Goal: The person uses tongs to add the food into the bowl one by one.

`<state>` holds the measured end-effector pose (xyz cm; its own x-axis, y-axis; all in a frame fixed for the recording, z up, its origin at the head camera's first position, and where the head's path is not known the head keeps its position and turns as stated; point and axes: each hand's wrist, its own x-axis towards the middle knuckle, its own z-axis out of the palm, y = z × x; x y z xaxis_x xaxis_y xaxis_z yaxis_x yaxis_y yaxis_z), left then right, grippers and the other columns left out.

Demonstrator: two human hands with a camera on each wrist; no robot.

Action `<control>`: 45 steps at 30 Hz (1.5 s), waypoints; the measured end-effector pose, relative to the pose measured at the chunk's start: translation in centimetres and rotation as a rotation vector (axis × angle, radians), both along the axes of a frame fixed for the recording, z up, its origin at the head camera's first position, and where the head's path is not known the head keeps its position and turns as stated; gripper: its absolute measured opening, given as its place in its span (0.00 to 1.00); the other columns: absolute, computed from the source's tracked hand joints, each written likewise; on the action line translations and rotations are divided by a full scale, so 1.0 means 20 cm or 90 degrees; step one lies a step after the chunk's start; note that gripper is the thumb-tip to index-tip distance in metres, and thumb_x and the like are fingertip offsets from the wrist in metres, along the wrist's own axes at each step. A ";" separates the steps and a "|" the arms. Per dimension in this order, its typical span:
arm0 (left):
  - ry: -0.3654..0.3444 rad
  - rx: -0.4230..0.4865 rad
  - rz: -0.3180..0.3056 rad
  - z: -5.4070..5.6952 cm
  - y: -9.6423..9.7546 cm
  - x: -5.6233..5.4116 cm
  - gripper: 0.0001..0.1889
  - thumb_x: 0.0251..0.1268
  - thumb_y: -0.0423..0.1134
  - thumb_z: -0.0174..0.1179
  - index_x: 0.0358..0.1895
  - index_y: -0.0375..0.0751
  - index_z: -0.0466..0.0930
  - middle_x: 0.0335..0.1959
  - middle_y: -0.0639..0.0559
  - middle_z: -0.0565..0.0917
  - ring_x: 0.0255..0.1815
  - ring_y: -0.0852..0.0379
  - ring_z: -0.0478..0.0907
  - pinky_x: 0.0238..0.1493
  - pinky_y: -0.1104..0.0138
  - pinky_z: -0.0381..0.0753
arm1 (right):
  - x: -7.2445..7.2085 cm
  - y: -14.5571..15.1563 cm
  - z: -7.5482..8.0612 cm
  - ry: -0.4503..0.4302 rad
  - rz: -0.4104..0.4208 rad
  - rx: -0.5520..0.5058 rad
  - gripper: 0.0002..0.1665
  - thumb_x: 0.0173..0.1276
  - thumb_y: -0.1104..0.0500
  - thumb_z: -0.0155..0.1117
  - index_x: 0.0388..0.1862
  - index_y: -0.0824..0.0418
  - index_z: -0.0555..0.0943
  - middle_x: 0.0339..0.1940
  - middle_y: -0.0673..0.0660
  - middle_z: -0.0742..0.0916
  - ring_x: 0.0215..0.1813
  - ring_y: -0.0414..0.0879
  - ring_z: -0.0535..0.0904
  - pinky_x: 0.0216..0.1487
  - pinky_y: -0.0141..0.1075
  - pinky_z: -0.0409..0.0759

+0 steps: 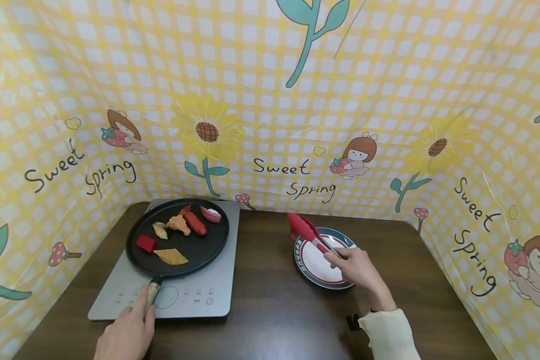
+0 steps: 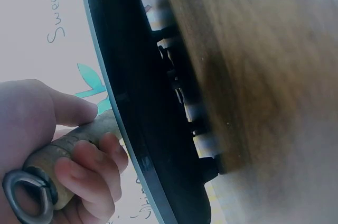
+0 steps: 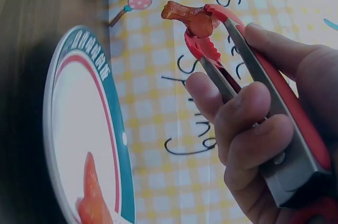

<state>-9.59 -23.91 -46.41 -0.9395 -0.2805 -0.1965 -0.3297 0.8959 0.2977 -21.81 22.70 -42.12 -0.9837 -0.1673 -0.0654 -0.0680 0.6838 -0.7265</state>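
Note:
My left hand [image 1: 128,330] grips the wood-patterned handle [image 2: 60,155] of a round black frying pan [image 1: 200,259], seen from its side in the left wrist view. Tongs [image 1: 302,227] with red scalloped tips and metal arms are in my right hand [image 1: 357,270], thumb on one arm and fingers curled round the other. Between the tips is a glossy brown drumstick [image 3: 191,19], held beyond the far left rim of a white plate [image 1: 312,260] with a blue and red border. On the plate lies an orange-red food piece [image 3: 94,197], partly cut off in the right wrist view.
The pan rests on a silver induction cooker [image 1: 218,285] and holds several foods, among them a red sausage [image 1: 195,223], a fried chunk [image 1: 179,224] and a red block [image 1: 146,243]. A yellow checked cloth [image 1: 270,125] walls the dark wooden table [image 1: 270,300].

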 end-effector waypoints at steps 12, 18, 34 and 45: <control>0.006 0.003 -0.006 0.00 0.00 0.00 0.31 0.72 0.49 0.46 0.70 0.34 0.53 0.34 0.31 0.77 0.25 0.36 0.76 0.26 0.45 0.73 | -0.05 -0.16 0.03 0.027 0.061 -0.005 0.17 0.64 0.42 0.63 0.25 0.53 0.82 0.14 0.52 0.78 0.13 0.46 0.72 0.15 0.34 0.64; 0.018 -0.002 -0.006 0.00 0.00 0.00 0.30 0.72 0.48 0.46 0.70 0.34 0.54 0.35 0.30 0.77 0.26 0.35 0.76 0.25 0.45 0.73 | -0.07 -0.27 0.05 0.009 0.078 -0.025 0.15 0.64 0.43 0.64 0.28 0.52 0.83 0.18 0.53 0.79 0.14 0.46 0.72 0.15 0.34 0.64; 0.000 0.005 -0.005 0.00 0.00 0.00 0.31 0.72 0.50 0.45 0.70 0.34 0.53 0.35 0.31 0.77 0.26 0.36 0.76 0.27 0.45 0.73 | -0.07 -0.57 0.10 -0.004 0.160 -0.044 0.17 0.61 0.39 0.64 0.36 0.50 0.85 0.14 0.51 0.76 0.14 0.44 0.69 0.16 0.33 0.66; -0.002 0.002 -0.003 0.00 0.00 0.00 0.31 0.72 0.49 0.46 0.69 0.33 0.53 0.34 0.31 0.77 0.26 0.36 0.76 0.28 0.45 0.73 | -0.06 -0.75 0.08 -0.025 0.183 -0.032 0.21 0.59 0.37 0.65 0.42 0.50 0.86 0.14 0.50 0.76 0.16 0.43 0.71 0.17 0.32 0.65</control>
